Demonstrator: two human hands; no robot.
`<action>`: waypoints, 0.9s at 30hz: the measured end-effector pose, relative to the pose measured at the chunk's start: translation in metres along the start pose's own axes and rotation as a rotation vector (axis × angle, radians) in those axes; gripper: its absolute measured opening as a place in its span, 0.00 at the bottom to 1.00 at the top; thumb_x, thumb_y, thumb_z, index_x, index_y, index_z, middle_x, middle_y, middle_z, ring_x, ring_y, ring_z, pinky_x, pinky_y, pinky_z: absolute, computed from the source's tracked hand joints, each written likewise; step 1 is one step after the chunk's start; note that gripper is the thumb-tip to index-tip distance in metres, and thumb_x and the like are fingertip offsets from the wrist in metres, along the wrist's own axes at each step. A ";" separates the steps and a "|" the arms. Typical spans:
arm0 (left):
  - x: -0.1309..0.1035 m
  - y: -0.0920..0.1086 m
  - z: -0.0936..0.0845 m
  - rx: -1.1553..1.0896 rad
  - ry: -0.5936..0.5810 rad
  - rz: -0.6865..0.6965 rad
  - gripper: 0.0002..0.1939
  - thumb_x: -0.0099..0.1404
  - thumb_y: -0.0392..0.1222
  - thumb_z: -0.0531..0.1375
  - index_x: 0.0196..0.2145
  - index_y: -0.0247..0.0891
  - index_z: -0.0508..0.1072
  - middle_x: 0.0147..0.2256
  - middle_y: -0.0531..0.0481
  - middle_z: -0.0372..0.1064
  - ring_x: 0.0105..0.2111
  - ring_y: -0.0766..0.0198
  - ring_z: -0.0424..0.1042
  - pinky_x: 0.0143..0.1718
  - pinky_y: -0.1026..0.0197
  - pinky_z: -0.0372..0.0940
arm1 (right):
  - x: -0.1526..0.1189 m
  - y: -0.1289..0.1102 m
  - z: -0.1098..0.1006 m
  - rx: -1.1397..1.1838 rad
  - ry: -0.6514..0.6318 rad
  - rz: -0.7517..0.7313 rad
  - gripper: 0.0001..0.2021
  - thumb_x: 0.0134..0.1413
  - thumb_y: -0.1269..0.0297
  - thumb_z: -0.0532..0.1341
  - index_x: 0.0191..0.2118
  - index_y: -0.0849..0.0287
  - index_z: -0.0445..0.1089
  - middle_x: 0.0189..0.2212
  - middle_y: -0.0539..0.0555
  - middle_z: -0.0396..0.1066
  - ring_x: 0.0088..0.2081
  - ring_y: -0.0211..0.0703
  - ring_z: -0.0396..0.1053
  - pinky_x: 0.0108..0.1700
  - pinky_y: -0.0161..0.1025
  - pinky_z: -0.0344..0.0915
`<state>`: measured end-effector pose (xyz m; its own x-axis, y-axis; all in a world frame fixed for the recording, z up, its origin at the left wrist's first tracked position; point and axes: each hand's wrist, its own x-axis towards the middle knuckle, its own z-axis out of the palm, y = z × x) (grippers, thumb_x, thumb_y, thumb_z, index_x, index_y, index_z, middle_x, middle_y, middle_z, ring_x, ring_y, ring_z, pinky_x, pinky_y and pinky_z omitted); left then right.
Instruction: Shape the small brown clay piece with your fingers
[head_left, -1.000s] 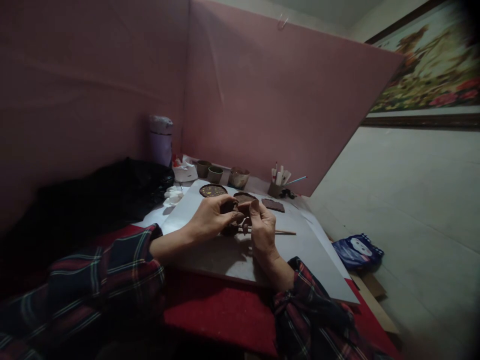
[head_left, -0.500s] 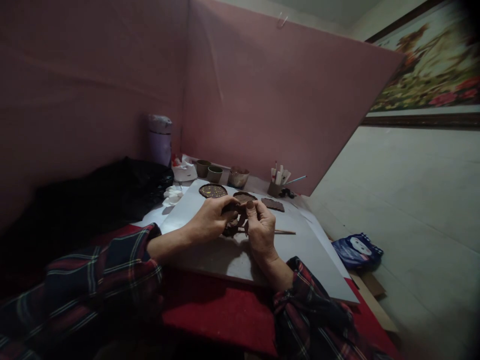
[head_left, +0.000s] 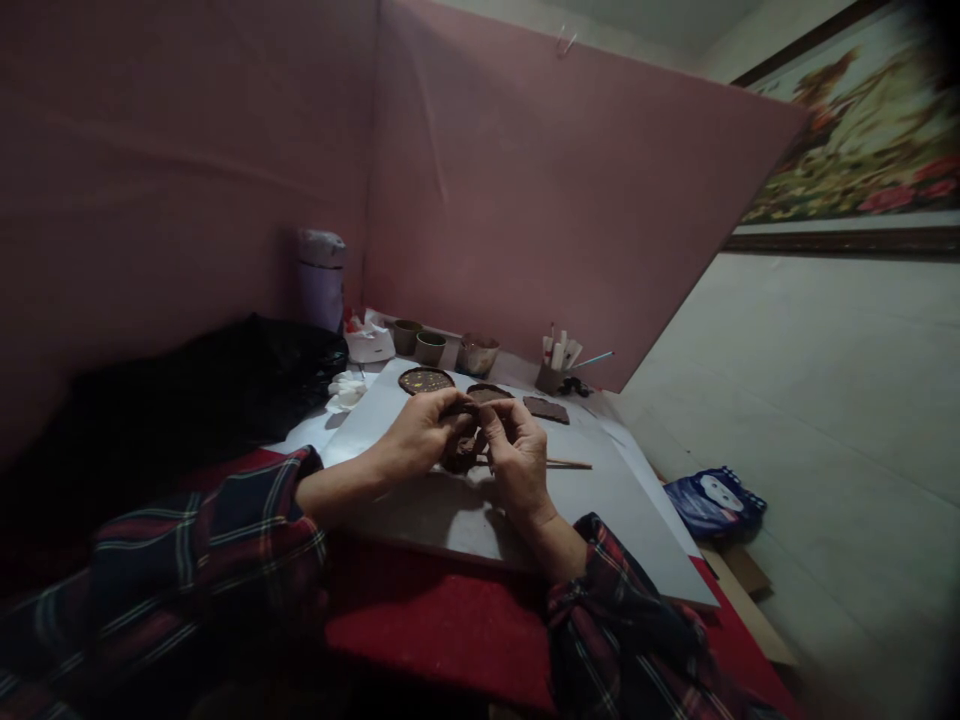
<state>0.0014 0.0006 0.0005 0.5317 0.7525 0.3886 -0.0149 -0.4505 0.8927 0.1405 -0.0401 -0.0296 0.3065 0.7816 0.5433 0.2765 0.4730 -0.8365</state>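
Note:
Over the white board (head_left: 615,530), both of my hands meet at the fingertips. My left hand (head_left: 420,435) is closed on a dark brown piece that looks like clay, mostly hidden by the fingers. The thumb and fingers of my right hand (head_left: 519,455) pinch the edge of the same piece. Just below them, a rough brown lump (head_left: 459,456) shows between the hands. A thin wooden stick (head_left: 571,464) lies on the board, partly behind my right hand. Beyond are a round brown disc with yellow specks (head_left: 426,381), another round disc (head_left: 489,392) and a flat rectangular slab (head_left: 546,410).
Two small cups (head_left: 430,348), a stained bowl (head_left: 477,354) and a holder with white sticks (head_left: 551,378) line the back. At left are a black plastic bag (head_left: 195,390), crumpled white tissue (head_left: 346,390) and a purple bottle (head_left: 321,285). Pink panels (head_left: 562,200) enclose the rear.
My right hand's fingers have shifted slightly left, closer to the left fingertips, and the thumb has changed its pinch. The objects on the board have not moved.

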 end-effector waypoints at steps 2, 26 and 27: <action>0.001 -0.001 0.000 0.006 -0.038 0.013 0.12 0.64 0.40 0.55 0.39 0.31 0.74 0.27 0.50 0.69 0.24 0.70 0.65 0.24 0.68 0.61 | 0.001 0.001 0.000 -0.014 0.015 -0.005 0.12 0.55 0.53 0.63 0.34 0.58 0.70 0.29 0.49 0.71 0.30 0.37 0.67 0.34 0.35 0.64; 0.003 -0.006 -0.003 0.169 0.091 0.143 0.13 0.67 0.44 0.55 0.40 0.33 0.75 0.36 0.45 0.76 0.35 0.63 0.74 0.35 0.63 0.68 | 0.001 0.002 0.001 -0.052 -0.032 -0.030 0.11 0.55 0.55 0.63 0.37 0.58 0.71 0.33 0.52 0.73 0.35 0.40 0.70 0.38 0.37 0.67; 0.002 -0.006 -0.003 0.143 0.085 0.113 0.13 0.67 0.45 0.55 0.37 0.34 0.75 0.32 0.46 0.75 0.31 0.64 0.73 0.32 0.64 0.67 | 0.001 0.002 0.000 -0.058 -0.041 -0.026 0.11 0.56 0.55 0.62 0.36 0.58 0.71 0.33 0.52 0.73 0.36 0.41 0.70 0.38 0.37 0.67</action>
<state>0.0005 0.0060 -0.0031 0.4602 0.7280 0.5081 0.0532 -0.5939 0.8028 0.1411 -0.0380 -0.0307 0.2616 0.7859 0.5603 0.3364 0.4699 -0.8161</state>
